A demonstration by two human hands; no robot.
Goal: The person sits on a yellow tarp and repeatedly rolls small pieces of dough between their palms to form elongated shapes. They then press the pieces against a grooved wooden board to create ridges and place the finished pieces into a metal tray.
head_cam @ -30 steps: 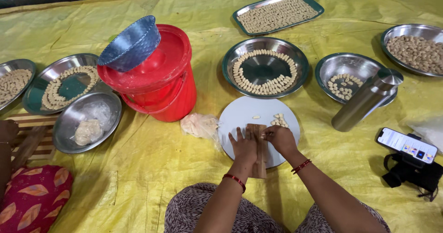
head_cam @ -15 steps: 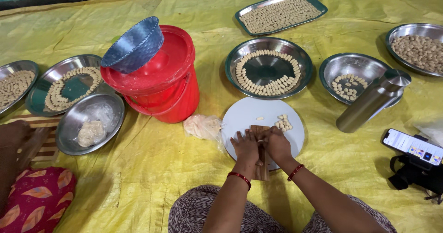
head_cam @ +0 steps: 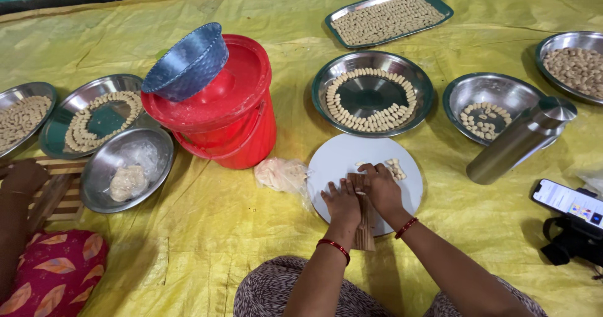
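My left hand and my right hand rest side by side on a narrow ridged wooden board that lies across a round white plate. A small pale dough piece shows between the fingers; which hand presses it I cannot tell. A few shaped dough pieces lie on the plate just beyond my right hand. A clear bag of dough sits left of the plate. Both wrists wear red bangles.
Steel bowls of shaped pieces stand beyond: middle, right, far right, and a tray. A red bucket carries a blue bowl. A steel flask, phone, dough bowl. Another person's arm at left.
Both hands have slid slightly down the ridged board toward me and sit closer together. The view has shifted a little; the other person's hand at left stays near the wooden rack.
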